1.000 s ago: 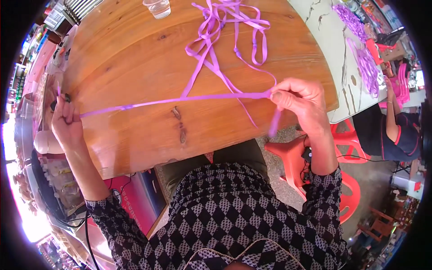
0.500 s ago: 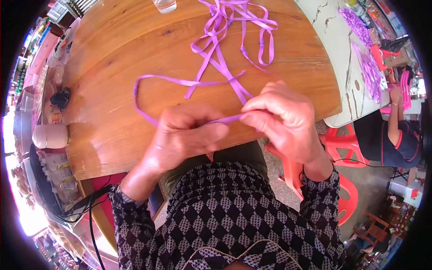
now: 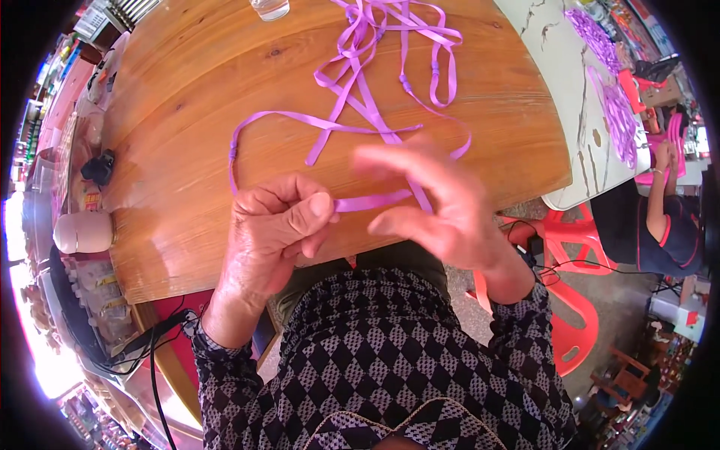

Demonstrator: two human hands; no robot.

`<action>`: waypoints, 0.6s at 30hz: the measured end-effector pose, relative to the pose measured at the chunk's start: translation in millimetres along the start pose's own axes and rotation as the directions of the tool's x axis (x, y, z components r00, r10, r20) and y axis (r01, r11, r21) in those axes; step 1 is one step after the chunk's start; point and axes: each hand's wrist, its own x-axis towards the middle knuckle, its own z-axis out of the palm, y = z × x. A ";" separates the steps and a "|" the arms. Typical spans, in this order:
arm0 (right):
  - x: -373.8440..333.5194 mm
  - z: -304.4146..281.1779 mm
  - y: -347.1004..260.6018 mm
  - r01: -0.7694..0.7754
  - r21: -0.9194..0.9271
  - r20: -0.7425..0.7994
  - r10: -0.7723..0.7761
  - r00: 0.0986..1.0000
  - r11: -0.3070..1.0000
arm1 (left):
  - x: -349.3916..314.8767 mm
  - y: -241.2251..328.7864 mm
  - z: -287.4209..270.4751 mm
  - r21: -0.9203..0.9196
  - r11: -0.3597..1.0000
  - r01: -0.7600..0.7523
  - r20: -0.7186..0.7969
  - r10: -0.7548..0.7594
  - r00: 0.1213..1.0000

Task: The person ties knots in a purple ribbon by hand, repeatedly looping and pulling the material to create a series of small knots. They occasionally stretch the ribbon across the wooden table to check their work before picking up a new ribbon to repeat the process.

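A narrow purple ribbon (image 3: 375, 201) is pinched between the thumb and fingers of my left hand (image 3: 279, 217), just over the table's near edge. To its right my right hand (image 3: 442, 206) is blurred by motion, with thumb and fingers spread apart around the loose stretch of ribbon and no grip on it that I can see. From my left hand another length of ribbon loops up and left, with a small knot (image 3: 233, 152) on it. Beyond my hands a tangle of purple ribbon (image 3: 360, 56) with several small knots lies on the wooden table (image 3: 180, 165).
A glass (image 3: 271, 7) stands at the far edge. On the right is a marble-patterned table (image 3: 559, 82) with bundles of purple ribbon (image 3: 619, 120). Another person (image 3: 667, 217) sits beyond the red plastic stools (image 3: 570, 240). A pale pink rounded object (image 3: 84, 232) sits at the left.
My right hand has let go of the ribbon and opened, shifting slightly left. My left hand has turned and moved a little left, keeping its pinch. The ribbon loop has shifted.
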 end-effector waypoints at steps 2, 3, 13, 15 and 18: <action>-3.5 2.4 -1.0 -0.060 0.134 0.081 0.049 0.995 0.989 | -0.3 0.8 0.8 0.011 1.000 -0.008 0.003 0.007 1.000; -6.4 -1.2 3.5 -0.104 0.127 0.127 0.088 0.988 0.986 | 0.5 2.0 -2.4 0.043 0.997 -0.057 -0.008 0.058 0.998; -32.4 -21.7 18.3 -0.223 0.136 -0.044 0.231 0.972 0.965 | -13.4 -0.7 -42.4 0.418 0.906 0.058 -0.059 -0.036 0.998; -27.6 -13.0 17.7 -0.182 0.112 -0.105 0.194 0.975 0.977 | -14.2 4.4 -34.8 0.405 0.911 0.076 -0.085 -0.045 0.995; -17.6 12.0 7.2 0.066 -0.047 -0.040 -0.068 0.997 0.997 | -14.4 6.2 -12.4 0.387 0.915 0.113 -0.113 -0.075 0.991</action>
